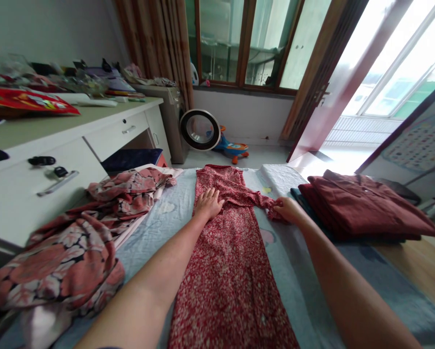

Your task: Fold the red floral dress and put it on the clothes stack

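A long red patterned dress lies lengthwise on the light blue sheet, its top end away from me. My left hand rests flat on the upper part of the dress, fingers spread. To the right, my right hand is closed on the end of a sleeve, which stretches out sideways from the dress. The fingertips of that hand are partly hidden by the cloth.
At the left lies a crumpled pink floral garment, beside a white cabinet. Folded dark red clothes are stacked at the right. Beyond the bed stand a washing machine with its round door open and a blue-orange ride-on toy.
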A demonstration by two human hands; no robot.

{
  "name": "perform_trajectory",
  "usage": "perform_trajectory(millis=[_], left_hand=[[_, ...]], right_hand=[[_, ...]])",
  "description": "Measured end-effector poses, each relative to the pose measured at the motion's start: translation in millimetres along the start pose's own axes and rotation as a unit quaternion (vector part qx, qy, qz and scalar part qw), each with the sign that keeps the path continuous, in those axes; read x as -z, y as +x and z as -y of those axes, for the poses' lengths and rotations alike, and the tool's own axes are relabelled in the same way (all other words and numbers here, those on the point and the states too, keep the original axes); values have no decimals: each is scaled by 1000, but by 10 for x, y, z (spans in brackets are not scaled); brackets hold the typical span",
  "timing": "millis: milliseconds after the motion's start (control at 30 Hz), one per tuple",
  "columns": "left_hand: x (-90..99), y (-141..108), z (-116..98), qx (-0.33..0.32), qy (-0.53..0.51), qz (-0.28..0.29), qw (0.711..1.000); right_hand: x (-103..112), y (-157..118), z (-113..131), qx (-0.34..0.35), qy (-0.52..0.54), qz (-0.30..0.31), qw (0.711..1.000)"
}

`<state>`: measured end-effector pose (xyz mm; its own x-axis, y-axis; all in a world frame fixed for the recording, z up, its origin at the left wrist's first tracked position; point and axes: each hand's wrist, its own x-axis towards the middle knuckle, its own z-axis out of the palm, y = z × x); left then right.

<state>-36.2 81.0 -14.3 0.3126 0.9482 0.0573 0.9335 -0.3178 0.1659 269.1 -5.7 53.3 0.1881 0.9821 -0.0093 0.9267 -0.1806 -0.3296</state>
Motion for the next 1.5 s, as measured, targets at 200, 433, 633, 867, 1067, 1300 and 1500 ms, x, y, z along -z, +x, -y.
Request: perform_trajectory(millis=[200, 433, 633, 867, 1067, 1300, 1500], left_hand=[[1, 4, 1, -2, -3, -2, 1000], [-1, -1, 6, -1, 4, -9, 1000], [-23, 14, 18, -5, 7, -14, 1000], [-13, -1, 11, -3, 8, -16, 1000], [9, -8, 3, -5, 6, -16, 1000], [45, -18, -16, -2, 9, -10, 1000], [55, -21, -23, -1, 11, -5, 1000]], right_hand=[[243, 7, -170, -59, 370, -64, 925], [214, -167, -278, -38, 55, -208, 976], [86, -620, -13, 35, -181, -66, 981], [64, -701, -146, 61, -135, -32, 988], [447, -441, -224, -42, 267, -74, 960], [1030, 36, -322, -93, 277, -127, 948], [1179, 232, -327, -34, -136, -154, 978]])
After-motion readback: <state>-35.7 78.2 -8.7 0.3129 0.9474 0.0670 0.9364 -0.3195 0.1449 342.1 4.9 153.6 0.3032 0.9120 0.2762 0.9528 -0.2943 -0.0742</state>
